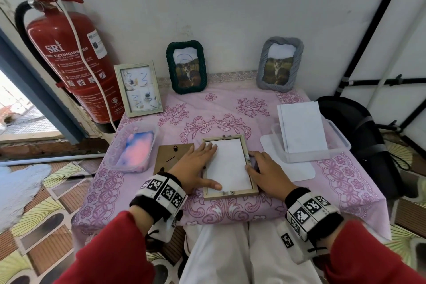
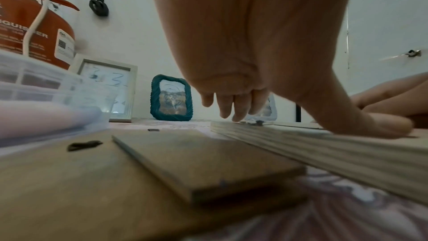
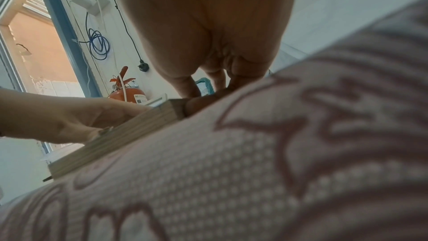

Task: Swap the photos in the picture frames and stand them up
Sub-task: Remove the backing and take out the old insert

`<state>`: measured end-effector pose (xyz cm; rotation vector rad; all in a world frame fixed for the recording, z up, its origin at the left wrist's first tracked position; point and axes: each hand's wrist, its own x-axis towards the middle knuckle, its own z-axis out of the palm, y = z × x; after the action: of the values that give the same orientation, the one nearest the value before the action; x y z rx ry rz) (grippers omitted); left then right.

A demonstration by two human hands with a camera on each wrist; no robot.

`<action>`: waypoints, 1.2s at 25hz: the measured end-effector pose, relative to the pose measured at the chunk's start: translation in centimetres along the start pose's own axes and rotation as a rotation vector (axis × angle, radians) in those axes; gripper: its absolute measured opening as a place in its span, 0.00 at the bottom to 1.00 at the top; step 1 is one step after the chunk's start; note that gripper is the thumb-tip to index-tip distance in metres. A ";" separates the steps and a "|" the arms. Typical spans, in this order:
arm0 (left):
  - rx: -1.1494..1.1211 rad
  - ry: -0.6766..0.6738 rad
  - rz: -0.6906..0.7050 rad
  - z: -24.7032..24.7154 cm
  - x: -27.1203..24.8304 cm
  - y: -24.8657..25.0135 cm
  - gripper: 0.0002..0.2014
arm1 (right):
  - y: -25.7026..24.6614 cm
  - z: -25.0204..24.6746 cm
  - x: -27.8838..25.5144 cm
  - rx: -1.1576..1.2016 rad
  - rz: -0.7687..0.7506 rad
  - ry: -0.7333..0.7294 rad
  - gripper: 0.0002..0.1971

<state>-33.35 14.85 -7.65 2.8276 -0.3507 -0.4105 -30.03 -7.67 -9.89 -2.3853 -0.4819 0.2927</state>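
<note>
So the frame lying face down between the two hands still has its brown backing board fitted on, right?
Not quite. In the head view the wooden frame lies face down between the hands, but its brown backing board is off, lying on the tablecloth to its left. A white sheet shows inside the frame.

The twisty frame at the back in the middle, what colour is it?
Dark green frame; clearest in the head view.

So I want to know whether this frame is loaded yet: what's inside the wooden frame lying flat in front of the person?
A white sheet fills the wooden frame, blank side up. The left hand presses on it. Its other side, and anything beneath it, is covered.
</note>
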 end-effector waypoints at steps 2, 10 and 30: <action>0.071 -0.064 -0.001 -0.2 0.7 -0.1 0.61 | 0.1 0.0 0.1 -0.001 0.001 -0.007 0.20; 0.194 -0.036 0.027 0.2 1.8 -0.4 0.70 | 0.2 0.1 0.0 -0.010 -0.011 -0.002 0.20; 0.260 0.015 -0.026 -0.6 1.4 1.5 0.52 | 0.0 0.1 -0.3 -0.020 -0.021 0.034 0.19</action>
<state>-32.18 13.16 -6.97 3.0888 -0.3904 -0.3726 -30.32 -7.73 -9.99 -2.3993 -0.4957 0.2392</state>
